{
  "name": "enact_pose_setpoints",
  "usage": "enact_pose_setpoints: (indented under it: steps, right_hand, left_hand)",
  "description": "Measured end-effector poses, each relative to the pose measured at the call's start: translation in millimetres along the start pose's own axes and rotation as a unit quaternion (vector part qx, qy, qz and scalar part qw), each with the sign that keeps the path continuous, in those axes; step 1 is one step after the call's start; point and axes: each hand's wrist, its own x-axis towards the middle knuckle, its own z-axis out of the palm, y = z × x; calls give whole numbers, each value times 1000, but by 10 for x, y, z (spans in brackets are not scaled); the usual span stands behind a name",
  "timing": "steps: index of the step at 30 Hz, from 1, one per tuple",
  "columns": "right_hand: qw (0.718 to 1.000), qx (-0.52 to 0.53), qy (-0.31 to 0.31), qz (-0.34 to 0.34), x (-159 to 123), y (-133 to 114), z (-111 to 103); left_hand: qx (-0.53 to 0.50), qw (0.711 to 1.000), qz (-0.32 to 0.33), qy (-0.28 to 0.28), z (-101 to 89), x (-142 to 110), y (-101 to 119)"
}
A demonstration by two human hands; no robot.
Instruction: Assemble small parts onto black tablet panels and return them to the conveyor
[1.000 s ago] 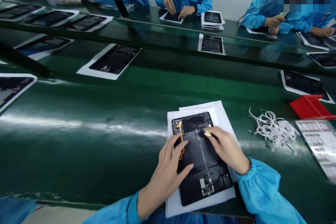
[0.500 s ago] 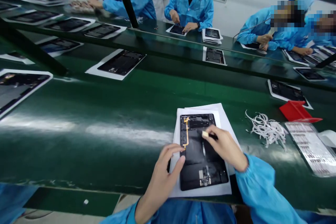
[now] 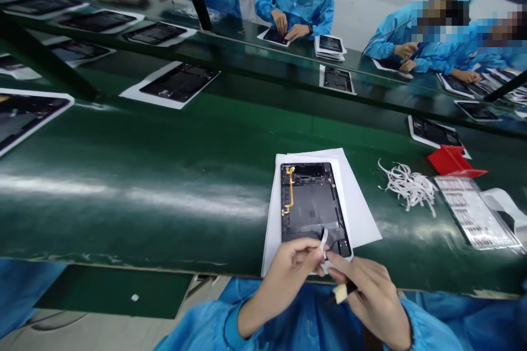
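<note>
A black tablet housing lies on white paper sheets, an orange flex cable running down its left side. At its near end my left hand is closed in a pinch on a small white strip. My right hand is curled, its thumb and forefinger close against the same strip. Under its fingers it also holds a dark, slim tool with a cream-coloured block at one end. Most of that tool is hidden in the palm.
To the right lie a heap of curled white strips, a red holder and a clear sheet of small parts. Further housings on paper, such as one housing, line the bench. Co-workers in blue sit behind the raised shelf.
Both hands have come down toward the near edge and met over the housing's lower end. A white strip now shows between them. The cream-ended tool has tipped downward in my right hand.
</note>
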Motion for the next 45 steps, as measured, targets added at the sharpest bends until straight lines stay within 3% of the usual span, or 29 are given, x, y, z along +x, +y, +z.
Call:
enact_pose_setpoints:
  steps: [6,10,17,23,28,34,40,45]
  right_hand:
    - [1000,21,-21,7,-11,37,60]
    - [999,-40,-10,-20,-39,16,45]
    - [976,-196,-40,-88,-73,-124,-48]
    - [979,-179,-56,-77,-89,-3,-94]
    - [992,-107,-45,-45,-114,97,-85]
    - [981,-173,-55,-73,-11,19,-161]
    - [965,-213,-97,-120,125,99,-216]
    - [959,-225,-126,-117,184,160,-165]
  left_hand:
    - [194,974,114,37,-19,-76,-6]
    - [309,935,173,8,-27,-162,-11]
    - [419,870,261,-14,7,-175,-81]
    - [490,810,322,-7,33,-153,-100]
    - [477,814,332,20,30,-125,-85]
    - [544,762,351,-16,54,-50,14]
    - [583,744,326,3,53,55,36]
    - [635,696,335,5,43,99,79]
